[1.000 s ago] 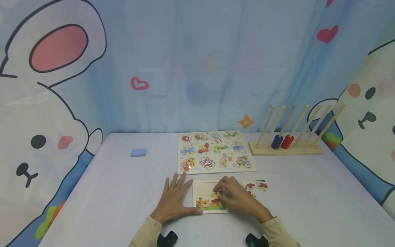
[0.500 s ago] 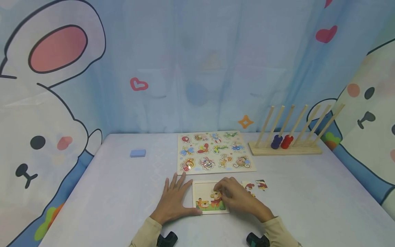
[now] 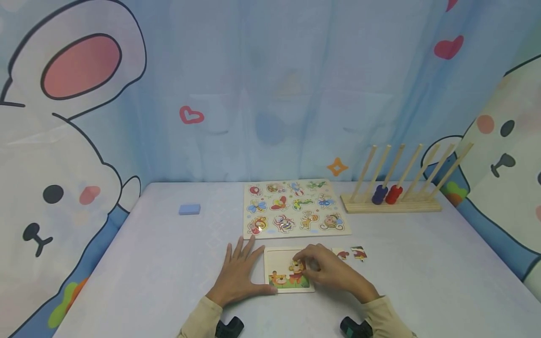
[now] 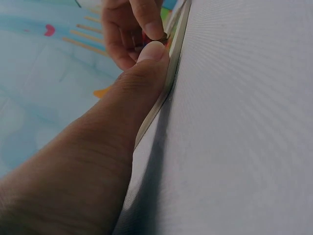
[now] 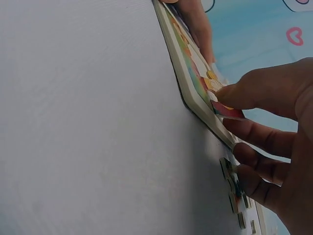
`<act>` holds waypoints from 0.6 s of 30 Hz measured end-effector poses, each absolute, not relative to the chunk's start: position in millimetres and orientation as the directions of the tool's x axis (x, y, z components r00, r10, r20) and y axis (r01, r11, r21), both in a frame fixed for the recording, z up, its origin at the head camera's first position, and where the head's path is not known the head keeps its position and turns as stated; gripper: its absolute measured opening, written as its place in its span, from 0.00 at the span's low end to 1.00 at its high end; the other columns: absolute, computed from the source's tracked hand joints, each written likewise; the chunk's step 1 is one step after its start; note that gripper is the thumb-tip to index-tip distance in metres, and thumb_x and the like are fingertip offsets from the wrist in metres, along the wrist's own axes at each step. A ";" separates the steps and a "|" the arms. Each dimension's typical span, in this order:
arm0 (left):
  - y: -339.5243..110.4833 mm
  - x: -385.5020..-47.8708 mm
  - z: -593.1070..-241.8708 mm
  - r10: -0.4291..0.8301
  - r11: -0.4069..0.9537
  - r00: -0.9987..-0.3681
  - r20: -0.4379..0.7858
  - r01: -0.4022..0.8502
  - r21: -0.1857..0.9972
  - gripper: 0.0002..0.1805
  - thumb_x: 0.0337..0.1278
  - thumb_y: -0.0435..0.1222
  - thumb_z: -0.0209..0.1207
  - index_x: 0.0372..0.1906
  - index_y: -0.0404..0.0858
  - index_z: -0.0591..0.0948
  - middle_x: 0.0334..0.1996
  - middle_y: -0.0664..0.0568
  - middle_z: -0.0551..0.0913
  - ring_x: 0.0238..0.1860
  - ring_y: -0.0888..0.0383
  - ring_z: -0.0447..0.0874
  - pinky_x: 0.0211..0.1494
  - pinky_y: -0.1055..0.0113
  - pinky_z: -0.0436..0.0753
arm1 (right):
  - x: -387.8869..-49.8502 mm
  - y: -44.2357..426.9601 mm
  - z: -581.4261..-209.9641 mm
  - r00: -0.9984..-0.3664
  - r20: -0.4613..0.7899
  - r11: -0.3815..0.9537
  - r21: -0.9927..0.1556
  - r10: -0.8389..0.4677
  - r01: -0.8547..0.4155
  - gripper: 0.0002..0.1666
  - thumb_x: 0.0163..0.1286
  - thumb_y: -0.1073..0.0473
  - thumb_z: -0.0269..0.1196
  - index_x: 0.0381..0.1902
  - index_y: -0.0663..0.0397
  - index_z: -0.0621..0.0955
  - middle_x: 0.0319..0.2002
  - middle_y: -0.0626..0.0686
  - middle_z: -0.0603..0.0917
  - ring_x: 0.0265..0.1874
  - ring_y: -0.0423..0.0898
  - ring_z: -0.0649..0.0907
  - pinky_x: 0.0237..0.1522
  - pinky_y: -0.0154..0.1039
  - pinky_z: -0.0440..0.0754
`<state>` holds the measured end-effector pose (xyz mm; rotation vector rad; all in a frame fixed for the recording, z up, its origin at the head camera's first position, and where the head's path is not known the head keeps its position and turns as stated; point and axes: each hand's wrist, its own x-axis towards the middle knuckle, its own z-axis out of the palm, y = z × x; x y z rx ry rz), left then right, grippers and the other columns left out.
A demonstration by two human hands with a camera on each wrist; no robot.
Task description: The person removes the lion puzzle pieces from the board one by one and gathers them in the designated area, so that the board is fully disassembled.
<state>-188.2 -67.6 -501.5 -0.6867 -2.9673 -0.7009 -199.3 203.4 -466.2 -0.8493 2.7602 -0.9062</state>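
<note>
A puzzle tray (image 3: 276, 256) with a raised rim lies in front of the person. Along its near side sit fitted bear-picture pieces (image 3: 280, 279). My left hand (image 3: 243, 274) is spread flat at the tray's left side, its thumb resting on the near rim. In the right wrist view, my right hand (image 5: 274, 117) pinches a puzzle piece (image 5: 227, 109) between thumb and fingers, tilted over the tray's right part. From the head view, the right hand (image 3: 329, 272) hides much of that piece. Loose puzzle pieces (image 3: 359, 253) lie on the table just right of the tray.
Behind the tray lies an insect-picture puzzle board (image 3: 296, 209). At the back right stands a wooden peg rack (image 3: 393, 206) with blue beads (image 3: 379, 194) and red beads (image 3: 393, 194). A blue block (image 3: 189, 209) sits at the back left of the table (image 3: 148, 263).
My right hand and wrist have shifted slightly to the right, covering more of the loose pieces. The left hand stays in place on the tray.
</note>
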 end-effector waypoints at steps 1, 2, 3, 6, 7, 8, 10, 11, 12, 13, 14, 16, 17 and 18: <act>-67.6 -188.3 -501.6 0.413 0.804 -0.904 0.113 0.420 0.421 0.60 0.32 0.77 0.57 0.73 0.48 0.62 0.77 0.48 0.47 0.76 0.42 0.36 0.74 0.41 0.37 | -199.4 204.0 -465.9 -0.833 0.061 0.663 -0.574 -0.550 -0.480 0.17 0.60 0.58 0.69 0.49 0.44 0.83 0.40 0.38 0.80 0.37 0.40 0.73 0.37 0.37 0.70; -67.6 -188.3 -501.8 0.411 0.804 -0.905 0.112 0.418 0.423 0.60 0.32 0.77 0.57 0.73 0.49 0.62 0.77 0.48 0.47 0.76 0.42 0.36 0.74 0.41 0.36 | -199.7 204.6 -465.9 -0.829 0.060 0.662 -0.570 -0.556 -0.486 0.18 0.60 0.57 0.69 0.50 0.44 0.82 0.39 0.38 0.80 0.37 0.40 0.72 0.37 0.37 0.69; -67.6 -188.4 -502.1 0.411 0.804 -0.905 0.112 0.417 0.423 0.60 0.32 0.77 0.57 0.73 0.48 0.62 0.77 0.48 0.47 0.76 0.42 0.36 0.74 0.41 0.36 | -199.9 205.0 -465.9 -0.824 0.058 0.661 -0.568 -0.563 -0.491 0.19 0.60 0.57 0.69 0.50 0.44 0.82 0.39 0.38 0.79 0.36 0.39 0.72 0.36 0.36 0.69; -67.5 -188.5 -502.3 0.410 0.805 -0.905 0.110 0.416 0.423 0.60 0.32 0.77 0.56 0.73 0.48 0.62 0.77 0.48 0.47 0.76 0.42 0.36 0.74 0.41 0.36 | -200.3 205.1 -466.9 -0.820 0.055 0.660 -0.563 -0.570 -0.497 0.20 0.59 0.57 0.70 0.51 0.45 0.82 0.38 0.38 0.79 0.35 0.39 0.71 0.34 0.35 0.67; -67.5 -188.6 -502.3 0.410 0.806 -0.906 0.110 0.416 0.421 0.60 0.32 0.77 0.56 0.73 0.48 0.62 0.77 0.48 0.47 0.76 0.42 0.36 0.74 0.41 0.36 | -200.3 204.8 -467.0 -0.820 0.054 0.662 -0.562 -0.569 -0.497 0.21 0.59 0.57 0.70 0.51 0.45 0.82 0.38 0.38 0.78 0.34 0.39 0.70 0.34 0.34 0.67; -67.5 -188.6 -502.4 0.410 0.806 -0.905 0.109 0.416 0.422 0.60 0.32 0.77 0.56 0.73 0.48 0.62 0.77 0.48 0.47 0.76 0.42 0.36 0.74 0.41 0.36 | -200.3 204.5 -467.2 -0.821 0.055 0.663 -0.561 -0.568 -0.496 0.21 0.59 0.58 0.70 0.51 0.46 0.82 0.38 0.39 0.78 0.34 0.39 0.70 0.34 0.34 0.67; -67.4 -188.7 -502.3 0.412 0.806 -0.904 0.109 0.418 0.420 0.60 0.33 0.77 0.56 0.73 0.48 0.62 0.76 0.48 0.47 0.76 0.42 0.36 0.74 0.41 0.36 | -199.9 203.9 -467.0 -0.824 0.056 0.666 -0.558 -0.564 -0.494 0.21 0.59 0.59 0.70 0.51 0.47 0.83 0.38 0.39 0.78 0.34 0.39 0.70 0.33 0.33 0.67; -67.4 -188.6 -502.1 0.413 0.805 -0.904 0.110 0.419 0.419 0.60 0.33 0.77 0.56 0.73 0.48 0.62 0.76 0.48 0.47 0.76 0.42 0.36 0.74 0.41 0.37 | -199.6 203.7 -466.7 -0.825 0.057 0.668 -0.557 -0.562 -0.493 0.21 0.59 0.59 0.69 0.51 0.47 0.83 0.38 0.39 0.78 0.34 0.39 0.70 0.33 0.33 0.67; -67.3 -188.6 -502.1 0.415 0.806 -0.903 0.111 0.421 0.417 0.60 0.33 0.77 0.56 0.73 0.48 0.62 0.76 0.48 0.47 0.76 0.42 0.36 0.74 0.40 0.37 | -199.5 203.6 -466.5 -0.826 0.058 0.669 -0.556 -0.561 -0.493 0.21 0.59 0.59 0.69 0.52 0.48 0.83 0.38 0.39 0.78 0.34 0.39 0.70 0.33 0.33 0.67; -67.3 -188.6 -501.9 0.415 0.806 -0.903 0.110 0.421 0.416 0.60 0.33 0.77 0.56 0.73 0.48 0.62 0.76 0.48 0.47 0.76 0.42 0.36 0.74 0.40 0.37 | -199.3 203.5 -466.1 -0.827 0.059 0.670 -0.555 -0.560 -0.493 0.21 0.59 0.59 0.69 0.52 0.48 0.83 0.38 0.39 0.78 0.34 0.39 0.70 0.33 0.33 0.67; -67.3 -188.5 -502.0 0.416 0.806 -0.903 0.111 0.422 0.415 0.60 0.33 0.77 0.56 0.73 0.48 0.62 0.76 0.48 0.47 0.76 0.41 0.37 0.74 0.40 0.37 | -199.2 203.5 -465.8 -0.827 0.060 0.671 -0.553 -0.560 -0.494 0.21 0.59 0.59 0.69 0.52 0.48 0.83 0.38 0.39 0.78 0.34 0.39 0.70 0.33 0.33 0.67; -67.3 -188.4 -501.8 0.417 0.806 -0.902 0.113 0.424 0.412 0.60 0.33 0.77 0.56 0.73 0.48 0.62 0.76 0.47 0.47 0.76 0.41 0.37 0.74 0.40 0.37 | -199.1 203.9 -465.3 -0.826 0.062 0.670 -0.553 -0.560 -0.496 0.20 0.60 0.58 0.69 0.52 0.49 0.83 0.38 0.39 0.78 0.33 0.39 0.70 0.33 0.33 0.68; -67.3 -188.5 -501.9 0.417 0.806 -0.902 0.116 0.426 0.411 0.60 0.33 0.77 0.56 0.73 0.48 0.62 0.76 0.47 0.47 0.76 0.41 0.37 0.74 0.40 0.37 | -199.1 204.3 -465.0 -0.825 0.065 0.666 -0.556 -0.562 -0.497 0.20 0.60 0.58 0.69 0.52 0.50 0.83 0.38 0.39 0.78 0.33 0.38 0.70 0.33 0.33 0.68; -67.3 -188.5 -502.0 0.417 0.806 -0.901 0.117 0.426 0.411 0.60 0.33 0.77 0.56 0.73 0.48 0.62 0.76 0.47 0.47 0.76 0.41 0.37 0.74 0.40 0.37 | -199.1 204.8 -464.5 -0.825 0.067 0.664 -0.558 -0.562 -0.498 0.20 0.61 0.57 0.69 0.52 0.50 0.83 0.37 0.39 0.78 0.33 0.38 0.71 0.33 0.33 0.69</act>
